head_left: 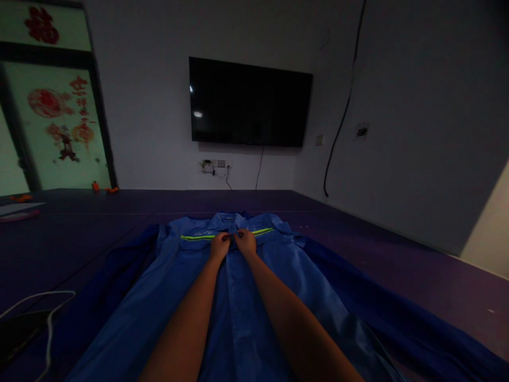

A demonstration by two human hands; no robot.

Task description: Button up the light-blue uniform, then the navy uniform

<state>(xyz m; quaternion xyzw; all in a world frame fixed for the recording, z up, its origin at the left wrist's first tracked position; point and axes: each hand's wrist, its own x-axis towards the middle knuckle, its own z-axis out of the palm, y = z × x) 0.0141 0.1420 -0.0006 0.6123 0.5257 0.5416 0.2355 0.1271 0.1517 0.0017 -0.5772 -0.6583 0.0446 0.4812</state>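
Observation:
A blue long-sleeved work jacket [242,297] lies spread out, front side up, its collar [227,218] away from me. Bright yellow-green piping [263,232] crosses the chest, with pale lettering on the left side. My left hand [220,246] is closed on the front edge at chest height, just left of the centre line. Close beside it, my right hand [245,242] pinches the opposite front edge. Between the fingertips is a small dark spot, too small to make out. Darker blue sleeves [382,297] stretch out to both sides.
The jacket rests on a wide purple surface [338,228]. At lower left lie a white cable [50,323] and a dark flat object [24,331]. Small orange objects [112,189] sit near the glass door [59,122]. A television [250,103] hangs on the far wall.

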